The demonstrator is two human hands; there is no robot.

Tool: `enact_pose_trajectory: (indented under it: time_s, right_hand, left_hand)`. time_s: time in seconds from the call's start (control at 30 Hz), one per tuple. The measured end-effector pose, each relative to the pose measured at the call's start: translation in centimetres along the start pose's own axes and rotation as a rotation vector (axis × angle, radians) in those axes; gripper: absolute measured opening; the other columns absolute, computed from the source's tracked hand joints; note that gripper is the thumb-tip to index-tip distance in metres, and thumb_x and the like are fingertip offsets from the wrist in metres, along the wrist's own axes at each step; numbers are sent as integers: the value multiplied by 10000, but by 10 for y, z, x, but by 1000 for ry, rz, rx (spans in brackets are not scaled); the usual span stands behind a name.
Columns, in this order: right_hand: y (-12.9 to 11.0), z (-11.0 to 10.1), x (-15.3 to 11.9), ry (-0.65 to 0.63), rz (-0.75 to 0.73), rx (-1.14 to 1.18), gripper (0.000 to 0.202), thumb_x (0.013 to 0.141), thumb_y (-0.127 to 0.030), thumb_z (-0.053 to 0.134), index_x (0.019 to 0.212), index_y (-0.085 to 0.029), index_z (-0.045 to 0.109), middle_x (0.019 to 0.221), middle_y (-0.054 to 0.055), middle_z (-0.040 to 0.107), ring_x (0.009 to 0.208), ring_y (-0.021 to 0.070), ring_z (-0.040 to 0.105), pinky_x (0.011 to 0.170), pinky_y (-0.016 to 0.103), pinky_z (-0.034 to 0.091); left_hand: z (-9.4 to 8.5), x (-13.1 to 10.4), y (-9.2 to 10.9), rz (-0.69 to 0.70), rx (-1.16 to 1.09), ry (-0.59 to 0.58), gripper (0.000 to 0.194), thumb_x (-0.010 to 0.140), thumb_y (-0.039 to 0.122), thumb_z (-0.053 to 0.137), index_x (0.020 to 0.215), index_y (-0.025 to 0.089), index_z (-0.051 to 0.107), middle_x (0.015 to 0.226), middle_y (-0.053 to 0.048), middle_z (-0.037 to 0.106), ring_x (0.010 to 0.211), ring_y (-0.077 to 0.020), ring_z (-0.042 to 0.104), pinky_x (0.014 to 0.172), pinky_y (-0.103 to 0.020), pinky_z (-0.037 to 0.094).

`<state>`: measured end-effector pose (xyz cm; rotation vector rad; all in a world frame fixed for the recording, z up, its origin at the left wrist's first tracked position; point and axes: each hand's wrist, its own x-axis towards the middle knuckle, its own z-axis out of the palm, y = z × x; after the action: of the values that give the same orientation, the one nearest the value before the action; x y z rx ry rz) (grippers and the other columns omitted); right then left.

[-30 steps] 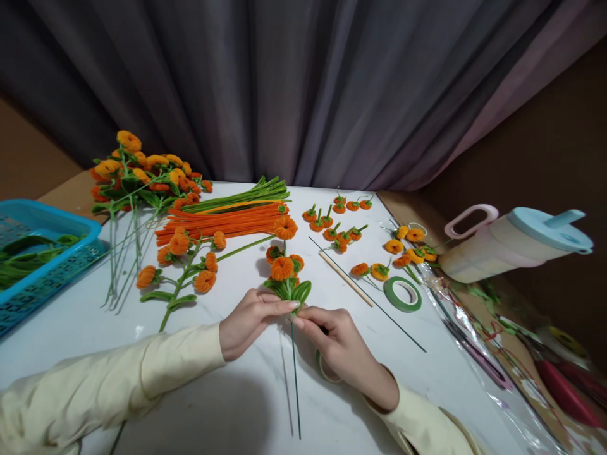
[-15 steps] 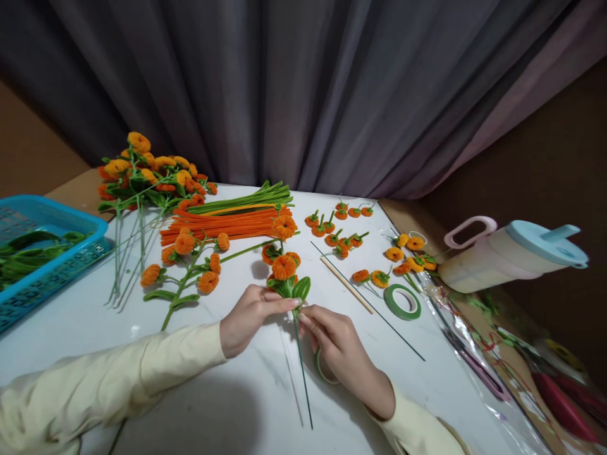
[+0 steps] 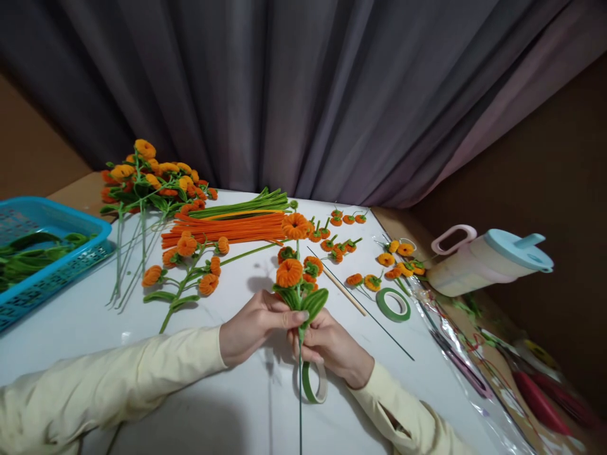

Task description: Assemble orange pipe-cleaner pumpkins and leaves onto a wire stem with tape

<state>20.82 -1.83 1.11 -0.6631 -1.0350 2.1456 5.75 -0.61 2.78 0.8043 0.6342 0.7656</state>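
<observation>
My left hand (image 3: 263,322) pinches the stem of an orange pipe-cleaner flower sprig (image 3: 289,274) just below its green leaves (image 3: 315,304). Fingers closed, my right hand (image 3: 329,344) meets the same stem at the leaf base. A roll of green floral tape (image 3: 313,383) hangs beneath the right fingers, apparently held there; its free strip is hard to make out. The thin dark wire stem (image 3: 300,417) points down toward me. To the left lies another orange flower sprig (image 3: 183,284), with leaves on its stem.
Orange and green pipe cleaners (image 3: 232,227) lie behind the hands. A blue basket (image 3: 102,229) of leaves stands left, near a flower pile (image 3: 152,174). On the right are loose flower heads (image 3: 336,246), a wooden stick (image 3: 346,292), another tape roll (image 3: 393,304), scissors (image 3: 465,366) and a tumbler (image 3: 493,262).
The sprig has turned more upright and shifted slightly right. My right hand has moved up and left, close against the left fingers, and the tape roll beneath it now shows more.
</observation>
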Motion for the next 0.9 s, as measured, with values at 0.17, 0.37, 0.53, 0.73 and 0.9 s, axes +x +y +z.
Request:
enact_pose_trajectory:
  time_s: [0.17, 0.37, 0.53, 0.73, 0.9]
  right_hand:
    - [6, 5, 5, -95, -40, 79, 202, 687, -257, 681, 591, -101, 595, 437, -15, 542, 292, 30, 315, 334, 188, 193]
    - [10, 19, 6, -80, -45, 149, 110, 647, -194, 678, 651, -87, 649, 410, -39, 504, 316, 44, 373, 374, 187, 279]
    - [8, 36, 2, -45, -87, 114, 209, 645, -263, 698, 531, -106, 620, 456, -9, 521, 352, 62, 407, 376, 206, 244]
    - [-6, 32, -3, 176, -235, -39, 276, 710, -343, 687, 568, -111, 637, 371, -46, 434, 296, 36, 288, 378, 209, 185]
    - [-15, 20, -4, 452, -312, -346, 244, 726, -288, 646, 548, -122, 633, 411, -36, 435, 336, 51, 304, 364, 208, 195]
  left_hand:
    - [4, -4, 3, -11, -7, -47, 273, 596, 280, 780, 475, 90, 624, 447, -29, 597, 446, -156, 588, 494, -254, 486]
    - [4, -6, 9, -46, -56, -114, 335, 611, 336, 770, 437, 102, 605, 378, -18, 579, 330, -124, 536, 366, -205, 438]
    - [0, -9, 15, -141, -20, -283, 354, 622, 420, 747, 501, 103, 645, 414, -53, 622, 326, -150, 546, 349, -218, 400]
    - [-4, 2, 18, 79, 171, -207, 337, 733, 412, 662, 569, 118, 669, 543, -25, 647, 512, -121, 579, 614, -241, 464]
    - [-8, 8, 24, 112, 273, -110, 180, 767, 279, 579, 745, 151, 704, 859, -59, 694, 918, -201, 586, 948, -329, 361]
